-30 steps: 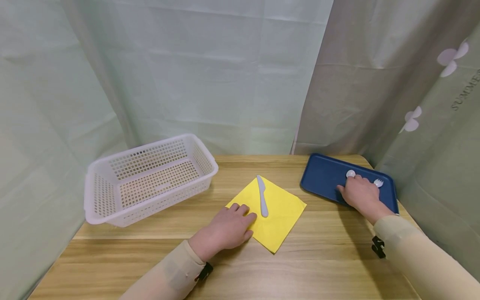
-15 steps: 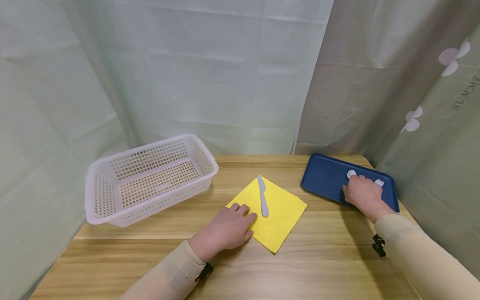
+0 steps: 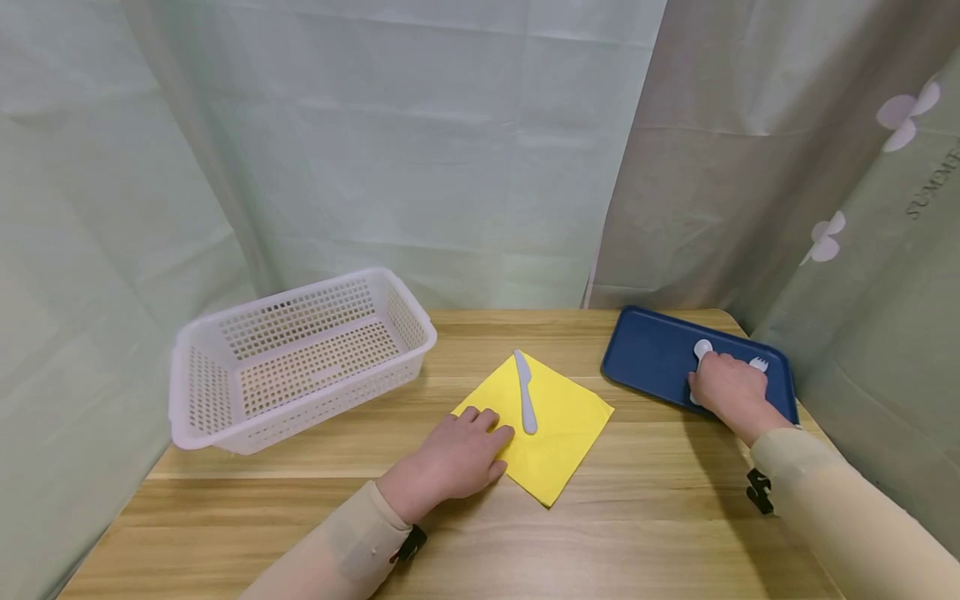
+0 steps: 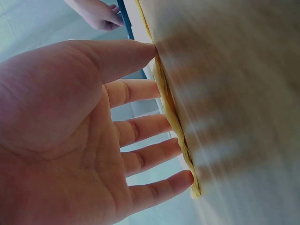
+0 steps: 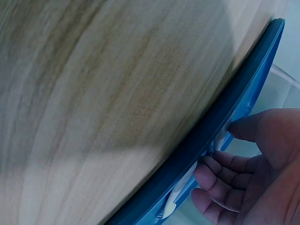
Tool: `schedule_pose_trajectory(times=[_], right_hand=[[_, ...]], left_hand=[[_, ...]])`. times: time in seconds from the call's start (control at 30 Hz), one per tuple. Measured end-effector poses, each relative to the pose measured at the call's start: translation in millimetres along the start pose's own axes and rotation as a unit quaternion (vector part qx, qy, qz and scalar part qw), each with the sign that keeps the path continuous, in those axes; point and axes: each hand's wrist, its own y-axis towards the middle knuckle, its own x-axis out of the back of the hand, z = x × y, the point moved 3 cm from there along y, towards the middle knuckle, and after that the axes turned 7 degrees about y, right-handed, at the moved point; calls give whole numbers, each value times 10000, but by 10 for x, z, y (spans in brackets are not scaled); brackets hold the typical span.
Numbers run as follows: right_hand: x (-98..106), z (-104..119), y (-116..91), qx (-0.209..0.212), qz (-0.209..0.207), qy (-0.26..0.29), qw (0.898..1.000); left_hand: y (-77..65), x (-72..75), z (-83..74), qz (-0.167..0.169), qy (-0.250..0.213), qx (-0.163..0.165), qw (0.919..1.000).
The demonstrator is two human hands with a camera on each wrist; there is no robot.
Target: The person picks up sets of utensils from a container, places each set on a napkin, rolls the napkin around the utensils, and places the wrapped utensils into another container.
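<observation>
My left hand (image 3: 453, 457) rests with its spread fingertips on the near left edge of a folded yellow napkin (image 3: 566, 417). On that napkin lies a pale grey-white plastic knife (image 3: 525, 396), its blade pointing away. In the left wrist view, the fingers (image 4: 150, 126) meet the napkin's edge (image 4: 174, 119). At the right, my right hand (image 3: 727, 387) reaches over a dark blue tray (image 3: 648, 354). Its thumb and curled fingers pinch the handle of a white spoon (image 3: 702, 347), whose middle they hide. A white fork (image 3: 759, 364) lies in the tray just right of the fingers, partly covered.
A white perforated plastic basket (image 3: 322, 400) stands at the left of the wooden table (image 3: 615, 533), nothing inside it. Pale curtains (image 3: 450, 167) close off the back and both sides. The tray sits near the table's right edge.
My right hand has shifted slightly right, its thumb drawing in toward the fingers at the spoon. More of the spoon's handle shows. The left hand, napkin and knife have stayed put.
</observation>
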Motion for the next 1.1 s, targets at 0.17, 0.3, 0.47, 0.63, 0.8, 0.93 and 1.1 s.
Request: schedule_pose_trajectory(times=[0.17, 0.3, 0.47, 0.63, 0.8, 0.93, 1.1], right_hand=[[-3, 1, 13, -108, 92, -1, 9999], [-5, 3, 7, -135, 124, 1, 9998], [5, 15, -24, -62, 184, -62, 9998], [20, 25, -40, 71, 261, -239, 9993], [29, 37, -28, -41, 426, -305, 9986], [31, 42, -1, -176, 444, -203, 9986], [36, 47, 14, -172, 441, -143, 9988]], left_hand=[[-3, -1, -1, -9, 13, -7, 10000], [-4, 0, -1, 0, 3, -2, 10000], [-1, -5, -1, 38, -20, 7, 10000], [1, -11, -1, 11, -9, 2, 10000], [7, -13, 1, 23, -19, 7, 10000], [12, -15, 3, 49, -18, 20, 10000], [12, -15, 5, 80, -39, 43, 10000]])
